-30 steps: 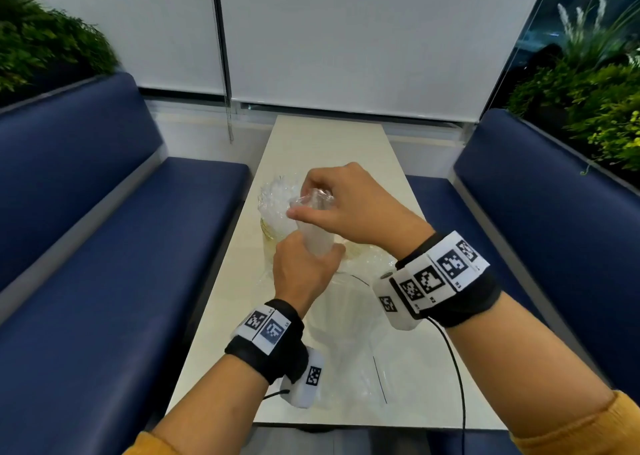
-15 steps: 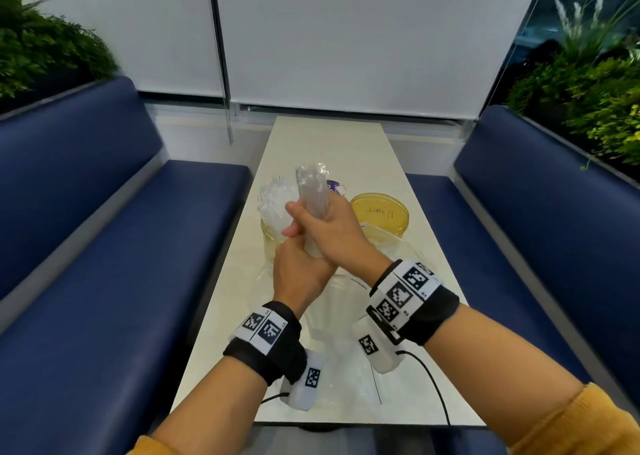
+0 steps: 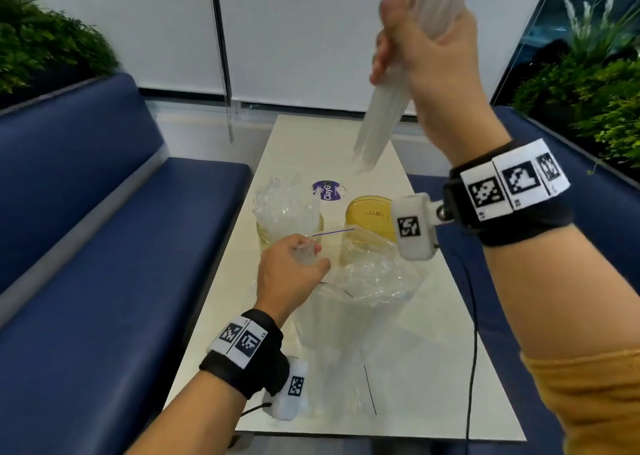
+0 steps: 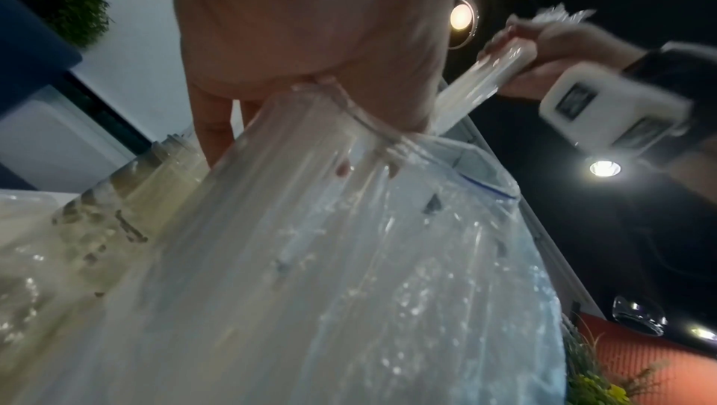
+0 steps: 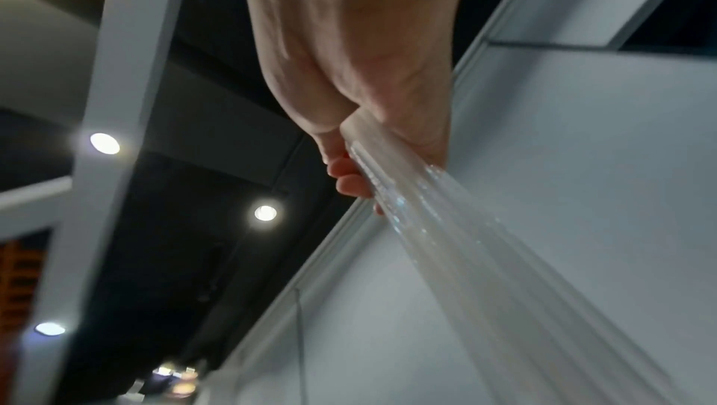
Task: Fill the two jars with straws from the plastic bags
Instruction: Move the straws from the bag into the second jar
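My right hand [image 3: 420,44] is raised high over the table and grips a bundle of clear wrapped straws [image 3: 381,115] [image 5: 446,227], their lower ends pointing down toward the jars. My left hand [image 3: 291,267] stays low and pinches the gathered mouth of a clear zip bag [image 3: 349,316] [image 4: 330,243] that stands on the table. Two yellowish jars stand behind it: the left jar [image 3: 287,224] is full of wrapped straws, the right jar [image 3: 369,217] shows no straws and is partly hidden by the bag.
A round purple-and-white lid [image 3: 327,190] lies behind the jars on the narrow white table [image 3: 322,142]. Blue benches [image 3: 104,281] run along both sides. A black cable [image 3: 472,333] trails over the table's right edge. Plants stand behind both benches.
My right hand has pulled the straw bundle up out of the bag, from just above my left hand to high over the table. My left hand stayed on the bag.
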### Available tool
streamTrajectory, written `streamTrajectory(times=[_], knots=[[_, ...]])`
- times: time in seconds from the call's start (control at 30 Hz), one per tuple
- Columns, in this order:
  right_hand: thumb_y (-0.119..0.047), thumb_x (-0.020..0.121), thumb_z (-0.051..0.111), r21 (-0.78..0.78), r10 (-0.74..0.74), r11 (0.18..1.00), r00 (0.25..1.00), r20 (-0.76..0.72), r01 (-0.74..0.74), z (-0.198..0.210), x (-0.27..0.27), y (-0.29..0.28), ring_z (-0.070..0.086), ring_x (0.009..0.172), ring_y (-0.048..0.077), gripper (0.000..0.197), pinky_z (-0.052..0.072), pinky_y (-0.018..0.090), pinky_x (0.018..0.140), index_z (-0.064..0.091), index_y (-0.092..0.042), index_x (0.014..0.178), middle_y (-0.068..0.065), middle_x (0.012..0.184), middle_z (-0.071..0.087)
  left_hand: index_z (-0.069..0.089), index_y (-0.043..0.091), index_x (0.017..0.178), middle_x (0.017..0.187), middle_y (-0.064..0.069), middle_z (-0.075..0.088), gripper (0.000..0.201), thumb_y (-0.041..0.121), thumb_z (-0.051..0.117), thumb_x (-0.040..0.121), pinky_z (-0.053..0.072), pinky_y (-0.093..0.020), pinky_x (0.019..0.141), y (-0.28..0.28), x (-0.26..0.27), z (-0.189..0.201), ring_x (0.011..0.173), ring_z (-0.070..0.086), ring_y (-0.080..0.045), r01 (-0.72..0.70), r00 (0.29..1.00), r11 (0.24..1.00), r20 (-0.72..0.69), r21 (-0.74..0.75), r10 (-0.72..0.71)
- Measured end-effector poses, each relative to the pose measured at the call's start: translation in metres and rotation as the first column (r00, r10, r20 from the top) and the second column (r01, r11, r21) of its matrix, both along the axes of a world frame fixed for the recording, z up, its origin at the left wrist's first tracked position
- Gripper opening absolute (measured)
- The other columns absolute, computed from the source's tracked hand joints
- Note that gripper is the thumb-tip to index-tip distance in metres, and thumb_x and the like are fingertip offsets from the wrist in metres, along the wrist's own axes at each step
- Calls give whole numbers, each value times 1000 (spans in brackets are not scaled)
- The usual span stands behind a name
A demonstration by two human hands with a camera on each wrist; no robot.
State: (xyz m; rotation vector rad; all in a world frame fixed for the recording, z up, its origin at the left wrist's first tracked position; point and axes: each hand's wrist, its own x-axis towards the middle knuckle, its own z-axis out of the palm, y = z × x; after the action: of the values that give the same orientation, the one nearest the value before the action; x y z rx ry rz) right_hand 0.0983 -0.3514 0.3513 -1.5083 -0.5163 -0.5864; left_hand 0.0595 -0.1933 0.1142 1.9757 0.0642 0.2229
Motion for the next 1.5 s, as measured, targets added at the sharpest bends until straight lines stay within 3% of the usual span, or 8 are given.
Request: streamTrajectory(times=[0.2,0.53,0.73,0.97,1.07,1.2,1.37,1.5], knots=[[-26,97,64,-117,-217,972,970,-114,203,-72,77,-47,61,60,18,13,54,37,67,59,-15,91,-2,62,62,73,28,83,93,18,73,13,30,84,75,43,-13,75,12,3,-2,93,63,4,17,1000,999,8,40,-18],[-41,97,60,-312,-241,945,860,-450,102,-196,134,-67,69,76,11,39,51,29,75,68,-3,100,11,88,75,76,29,87,92,16,73,13,28,84,76,39,-10,75,27,4,-5,94,65,-1,-10,1000,992,0,127,10],[-42,79,82,-356,-301,930,742,-599,90,-221,138,-84,68,101,22,39,56,37,88,70,-18,108,5,106,73,76,29,86,90,16,74,12,29,84,77,39,-10,75,31,3,-6,93,65,1,-14,1000,990,18,143,12],[-37,82,81,-432,-419,873,804,-421,228,-222,124,-87,67,93,11,42,51,21,76,64,-20,116,-1,105,71,76,29,89,91,17,73,12,29,84,80,37,-5,73,26,2,-3,94,65,5,17,1000,992,10,127,-19],[-48,96,57,-620,-515,724,835,-196,301,-228,117,-84,63,105,16,39,51,32,90,63,-19,122,2,116,69,76,29,90,93,16,73,13,29,83,80,39,-7,75,25,1,-2,95,65,3,30,999,990,12,136,-32],[-47,104,37,-692,-545,663,817,-187,284,-237,110,-84,64,109,32,54,50,46,95,71,-6,112,15,113,71,76,28,92,94,17,72,14,31,82,81,41,-10,77,25,0,0,96,64,2,51,999,988,11,148,-53],[-62,94,49,-748,-637,602,733,-239,279,-227,102,-87,46,135,23,48,14,60,116,61,-31,128,-3,140,56,76,28,98,97,17,71,18,32,82,82,42,-10,77,24,-3,2,97,63,4,77,997,987,-4,144,-77],[-46,99,53,-661,-556,619,831,14,425,-177,69,-67,64,99,13,34,52,41,94,70,-18,107,-3,105,71,74,26,113,110,16,72,29,29,78,84,44,-17,91,21,-3,3,106,64,-1,130,991,983,-2,133,-131]])
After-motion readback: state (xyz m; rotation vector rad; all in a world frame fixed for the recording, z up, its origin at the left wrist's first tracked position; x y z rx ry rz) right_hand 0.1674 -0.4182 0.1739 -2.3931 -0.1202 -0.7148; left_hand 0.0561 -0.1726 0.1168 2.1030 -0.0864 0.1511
